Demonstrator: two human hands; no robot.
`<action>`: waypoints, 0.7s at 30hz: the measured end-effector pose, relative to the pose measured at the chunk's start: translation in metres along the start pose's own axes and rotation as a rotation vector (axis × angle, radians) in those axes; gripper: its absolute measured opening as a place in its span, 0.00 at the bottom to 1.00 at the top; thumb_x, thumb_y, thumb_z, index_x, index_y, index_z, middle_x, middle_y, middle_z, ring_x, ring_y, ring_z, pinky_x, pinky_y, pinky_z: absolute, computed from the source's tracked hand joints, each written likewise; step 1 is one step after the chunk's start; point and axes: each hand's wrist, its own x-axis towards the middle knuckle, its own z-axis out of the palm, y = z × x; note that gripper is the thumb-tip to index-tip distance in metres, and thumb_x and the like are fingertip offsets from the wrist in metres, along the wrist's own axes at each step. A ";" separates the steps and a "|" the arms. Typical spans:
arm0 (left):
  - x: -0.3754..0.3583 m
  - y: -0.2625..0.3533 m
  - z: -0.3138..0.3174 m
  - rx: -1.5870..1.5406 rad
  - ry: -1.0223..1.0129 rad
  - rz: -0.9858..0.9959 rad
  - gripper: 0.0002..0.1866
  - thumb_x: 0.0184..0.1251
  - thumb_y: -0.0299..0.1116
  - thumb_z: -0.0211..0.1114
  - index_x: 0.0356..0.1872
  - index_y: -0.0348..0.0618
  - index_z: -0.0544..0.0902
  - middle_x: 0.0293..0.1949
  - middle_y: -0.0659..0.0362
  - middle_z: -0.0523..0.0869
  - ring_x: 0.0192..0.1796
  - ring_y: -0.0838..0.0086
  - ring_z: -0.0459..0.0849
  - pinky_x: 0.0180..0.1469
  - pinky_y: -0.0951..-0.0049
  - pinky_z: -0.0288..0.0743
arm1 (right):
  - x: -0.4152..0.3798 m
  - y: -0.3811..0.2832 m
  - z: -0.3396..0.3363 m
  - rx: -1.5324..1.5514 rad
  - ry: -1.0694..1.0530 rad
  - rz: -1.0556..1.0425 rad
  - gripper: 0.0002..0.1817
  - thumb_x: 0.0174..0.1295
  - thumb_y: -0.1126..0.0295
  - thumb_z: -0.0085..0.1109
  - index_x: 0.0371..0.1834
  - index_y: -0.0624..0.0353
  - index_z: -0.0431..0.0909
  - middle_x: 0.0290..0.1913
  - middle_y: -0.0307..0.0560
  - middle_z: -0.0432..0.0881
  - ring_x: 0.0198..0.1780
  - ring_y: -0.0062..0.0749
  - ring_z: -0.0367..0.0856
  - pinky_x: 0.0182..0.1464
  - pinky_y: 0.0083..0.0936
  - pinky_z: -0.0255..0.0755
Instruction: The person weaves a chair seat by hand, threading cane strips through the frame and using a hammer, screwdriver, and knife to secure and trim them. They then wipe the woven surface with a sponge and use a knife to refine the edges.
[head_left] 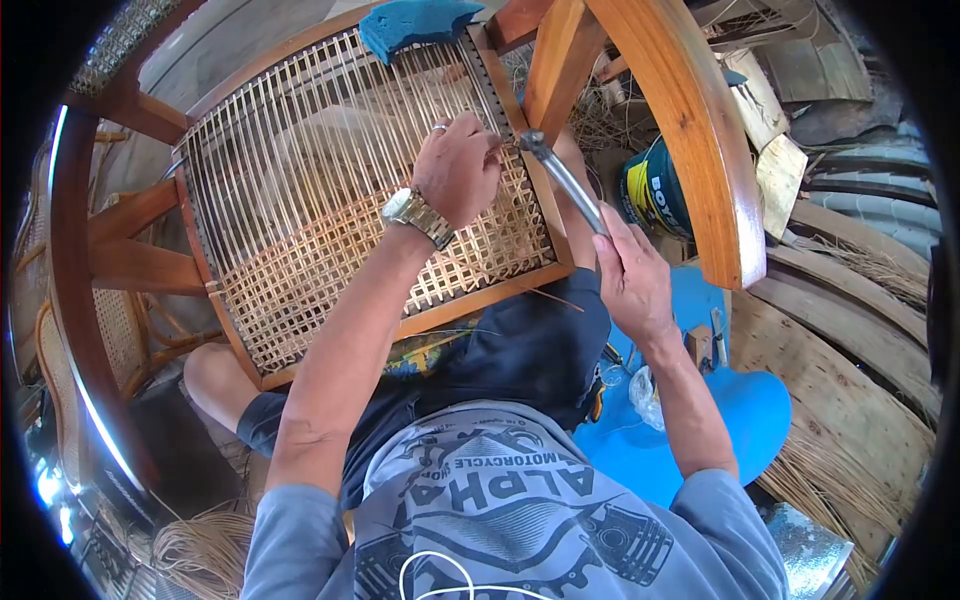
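A wooden chair frame with a half-woven cane panel point(330, 262) lies across my lap. Its lower part shows a woven grid, while single strands run through the upper part. My left hand point(460, 168), wearing a ring and a watch point(417, 217), is closed at the panel's right edge; what its fingers pinch is hidden. My right hand point(634, 280) grips the metal handle of a hammer point(572, 185). The hammer's head is just right of my left fingertips, over the wooden rail.
A blue sponge-like piece point(415, 25) rests on the panel's top edge. The curved wooden armrest point(690, 130) arches at right, near a dark bucket point(660, 190). A blue stool point(745, 405) carries tools and a plastic bag point(645, 398). Cane bundles point(205, 550) lie at lower left.
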 end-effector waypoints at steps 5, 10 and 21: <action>0.002 -0.008 0.000 -0.053 -0.025 0.073 0.08 0.65 0.31 0.67 0.41 0.43 0.89 0.42 0.55 0.85 0.48 0.57 0.84 0.57 0.57 0.75 | 0.009 -0.004 -0.002 0.009 0.029 0.015 0.22 0.76 0.65 0.56 0.71 0.56 0.75 0.38 0.57 0.81 0.36 0.56 0.83 0.39 0.44 0.77; 0.005 -0.006 -0.007 -0.039 -0.109 0.034 0.08 0.65 0.31 0.67 0.42 0.42 0.89 0.44 0.55 0.86 0.49 0.57 0.84 0.58 0.58 0.76 | 0.013 0.008 0.008 -0.046 0.023 -0.036 0.22 0.76 0.64 0.57 0.71 0.55 0.76 0.36 0.55 0.81 0.34 0.53 0.83 0.37 0.42 0.77; 0.001 -0.007 -0.005 -0.047 -0.106 0.030 0.10 0.65 0.30 0.67 0.44 0.41 0.89 0.47 0.55 0.85 0.49 0.56 0.83 0.56 0.59 0.77 | 0.006 0.009 0.010 -0.011 0.122 -0.089 0.20 0.74 0.68 0.58 0.68 0.57 0.77 0.38 0.54 0.84 0.33 0.50 0.84 0.36 0.40 0.77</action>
